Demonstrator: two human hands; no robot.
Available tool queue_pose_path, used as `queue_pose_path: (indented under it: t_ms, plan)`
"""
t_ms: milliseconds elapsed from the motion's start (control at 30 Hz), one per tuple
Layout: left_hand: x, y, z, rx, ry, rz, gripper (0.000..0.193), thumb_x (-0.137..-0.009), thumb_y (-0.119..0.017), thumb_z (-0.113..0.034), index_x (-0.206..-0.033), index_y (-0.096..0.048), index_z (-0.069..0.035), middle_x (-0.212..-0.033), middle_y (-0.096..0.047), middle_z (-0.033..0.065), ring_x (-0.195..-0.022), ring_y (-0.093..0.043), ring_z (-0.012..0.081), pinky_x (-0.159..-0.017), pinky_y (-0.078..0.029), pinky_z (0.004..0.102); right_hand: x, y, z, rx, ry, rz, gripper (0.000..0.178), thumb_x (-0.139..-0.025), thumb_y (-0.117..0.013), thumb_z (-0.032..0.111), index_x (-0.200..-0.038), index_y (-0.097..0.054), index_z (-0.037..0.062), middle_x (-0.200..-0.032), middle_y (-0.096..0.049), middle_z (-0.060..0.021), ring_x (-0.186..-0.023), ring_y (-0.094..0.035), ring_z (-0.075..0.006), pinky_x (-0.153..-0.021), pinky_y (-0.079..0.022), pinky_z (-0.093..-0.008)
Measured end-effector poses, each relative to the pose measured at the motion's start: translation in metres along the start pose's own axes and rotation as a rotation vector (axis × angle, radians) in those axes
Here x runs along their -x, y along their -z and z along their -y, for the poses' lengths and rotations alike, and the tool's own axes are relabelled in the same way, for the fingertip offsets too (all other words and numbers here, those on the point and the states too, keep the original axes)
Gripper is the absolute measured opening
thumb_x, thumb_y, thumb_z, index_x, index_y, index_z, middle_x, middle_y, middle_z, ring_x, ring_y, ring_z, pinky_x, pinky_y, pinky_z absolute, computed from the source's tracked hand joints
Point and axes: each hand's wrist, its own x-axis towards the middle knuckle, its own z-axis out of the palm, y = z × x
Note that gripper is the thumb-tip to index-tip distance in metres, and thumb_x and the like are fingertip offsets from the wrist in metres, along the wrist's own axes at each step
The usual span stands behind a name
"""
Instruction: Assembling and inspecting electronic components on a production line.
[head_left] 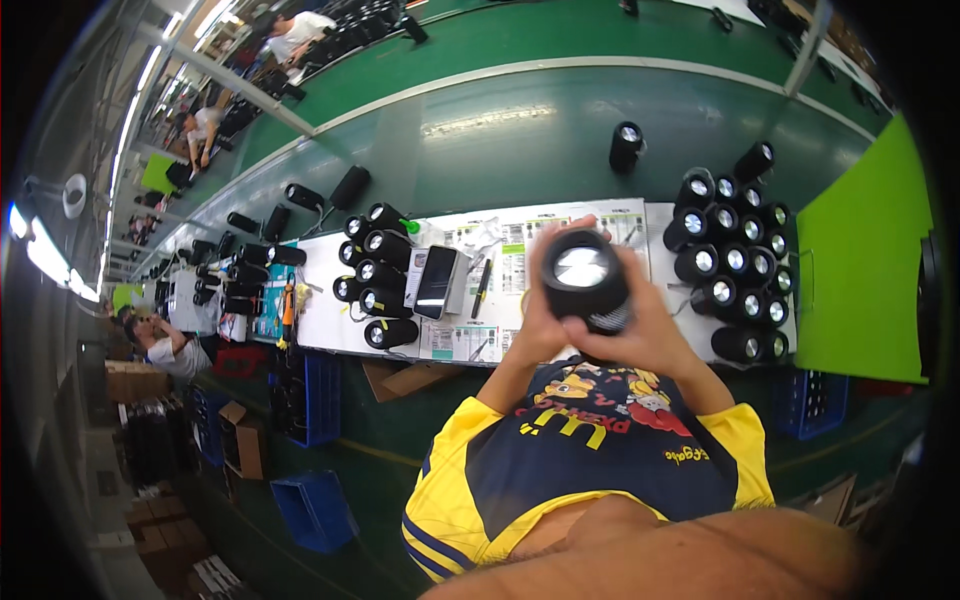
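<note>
**Black cylinder point(600, 303) gripped between two hands at the centre of the frame**

The cylinder, its shiny silver end facing up toward the camera, is just right of the middle of the frame, in front of the near part of a white surface point(325, 322). The left hand point(540, 328) closes around its left side, and the right hand point(655, 322) around its right side; both grip the same piece. The picture is slightly blurred there.

On the surface left of the hands lie printed sheets point(516, 262), a black-and-yellow pen point(482, 288) and a dark-screened phone point(436, 282) against a white box point(461, 284). Just left of the phone, a cluster of similar black cylinders point(379, 273) lies close together. A larger group of silver-ended cylinders point(735, 260) is packed together right of the hands, beside a bright green panel point(865, 260) at the right of the frame.

Behind the surface, a dark green belt point(480, 170) curves across the upper frame; a lone cylinder point(626, 148) is on it, above and right of the hands. An orange tool point(288, 317) lies farther left, and a blue crate point(312, 512) is on the floor at lower left.
</note>
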Motion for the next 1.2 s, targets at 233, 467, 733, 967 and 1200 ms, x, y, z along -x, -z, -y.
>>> queue_pose_path:
  t_ms: [233,467,733,967,1200]
  plan:
    - [0.007,0.011,0.01,-0.082,0.105,-0.372,0.058,-0.088,-0.045,-0.034,-0.137,-0.024,-0.011,-0.119,-0.047,0.0143,-0.1,-0.054,0.0212,-0.087,-0.043,0.0307,0.011,0.003,-0.002,0.49,-0.13,0.193,0.076,-0.079,-0.063,0.03,-0.133,-0.021,-0.0029,-0.101,-0.056,-0.0274,-0.081,-0.061,-0.0368,-0.07,-0.049,-0.038]
    - [0.016,0.022,0.023,-0.003,0.014,-0.461,0.041,-0.09,-0.052,-0.018,-0.126,-0.034,-0.011,-0.113,-0.047,0.008,-0.098,-0.05,0.0145,-0.088,-0.039,0.0267,0.032,-0.001,0.023,0.474,0.396,0.403,0.016,-0.08,-0.061,0.015,-0.09,-0.058,0.0034,-0.071,-0.061,-0.0067,-0.049,-0.057,-0.0214,-0.04,-0.046,-0.0302]
    - [0.002,0.035,0.009,0.15,0.117,-0.614,0.032,-0.094,-0.043,-0.03,-0.12,-0.033,-0.015,-0.103,-0.051,0.0073,-0.084,-0.058,0.0146,-0.07,-0.051,0.0282,0.044,-0.002,0.012,0.552,0.204,0.746,0.046,-0.082,-0.057,0.029,-0.118,-0.045,0.0021,-0.107,-0.057,-0.0131,-0.066,-0.063,-0.0259,-0.052,-0.051,-0.0336]
    - [0.005,0.037,0.006,0.158,0.058,-0.607,0.034,-0.093,-0.044,-0.029,-0.122,-0.036,-0.012,-0.106,-0.053,0.0065,-0.09,-0.059,0.0162,-0.076,-0.052,0.0308,0.023,0.008,-0.024,0.247,0.058,0.03,0.019,-0.08,-0.058,0.013,-0.094,-0.055,0.0012,-0.083,-0.056,-0.0106,-0.075,-0.058,-0.0239,-0.063,-0.047,-0.0305]
    - [0.001,0.032,0.02,0.254,0.094,-0.583,0.033,-0.094,-0.042,-0.028,-0.121,-0.035,-0.011,-0.106,-0.054,0.0076,-0.091,-0.059,0.0173,-0.076,-0.052,0.0313,0.015,-0.018,-0.076,-0.855,-0.405,0.169,0.062,-0.084,-0.051,0.039,-0.129,-0.024,0.0076,-0.107,-0.051,-0.0153,-0.085,-0.059,-0.0248,-0.07,-0.051,-0.0322]
